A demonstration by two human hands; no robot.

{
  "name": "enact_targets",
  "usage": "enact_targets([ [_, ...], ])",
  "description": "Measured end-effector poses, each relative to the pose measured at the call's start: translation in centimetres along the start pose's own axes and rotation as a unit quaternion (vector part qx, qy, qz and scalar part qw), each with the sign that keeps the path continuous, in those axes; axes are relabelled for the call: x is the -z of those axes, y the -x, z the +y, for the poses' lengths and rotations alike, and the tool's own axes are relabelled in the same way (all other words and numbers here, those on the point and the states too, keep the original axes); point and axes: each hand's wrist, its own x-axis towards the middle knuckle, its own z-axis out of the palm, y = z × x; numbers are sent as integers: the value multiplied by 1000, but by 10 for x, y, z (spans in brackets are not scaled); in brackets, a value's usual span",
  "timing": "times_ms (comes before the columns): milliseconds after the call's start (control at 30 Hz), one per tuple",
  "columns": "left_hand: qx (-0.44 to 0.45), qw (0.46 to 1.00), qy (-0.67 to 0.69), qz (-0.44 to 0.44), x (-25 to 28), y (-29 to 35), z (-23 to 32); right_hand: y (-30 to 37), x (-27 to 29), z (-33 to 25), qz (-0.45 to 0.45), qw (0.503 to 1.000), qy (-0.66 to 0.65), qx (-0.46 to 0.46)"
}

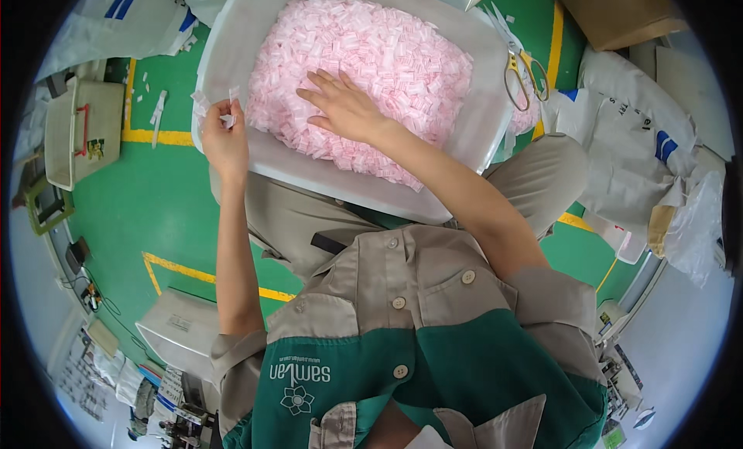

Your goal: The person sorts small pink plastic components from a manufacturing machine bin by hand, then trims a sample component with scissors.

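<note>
Two hands, left hand [224,136] grip pinching upright white strip [230,109], right hand [346,106] flat, released, on pink packets [402,54].

Right hand [344,107] on pink sachets [387,54], left hand [223,136] pinching packets [229,109]

Two hands in view: left hand [224,136] at centre left, pinching one small white packet [229,118]; right hand [344,105] at upper centre, flat on the heap. One large white tray [232,43] across the upper middle. One heap of small pink-and-white packets [387,54] inside, far too many to count. One pair of yellow-handled scissors [520,70] at upper right. One beige basket [81,132] at left. One brown cardboard box [619,12] in the top right corner. Several white scraps [159,109] on the green floor [147,209] at upper left, number unclear.
</note>
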Motion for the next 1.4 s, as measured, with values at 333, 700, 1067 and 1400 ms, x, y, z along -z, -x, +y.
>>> enact_targets([
  [333, -10, 1000, -14, 10, 1, 0, -4, 74, 21, 28, 97, 971, 102, -194],
  [700, -10, 1000, -6, 13, 2, 1, 1, 76, 60, 62, 192, 956, -121, -188],
  [1067, -3, 1000, 1, -1, 1, 0, -2, 7, 103, 105, 259, 391, -839, -276],
  [1400, -11, 1000, 11, 2, 0, -1, -5, -17, 103, 101, 245, 295, -898, -215],
])
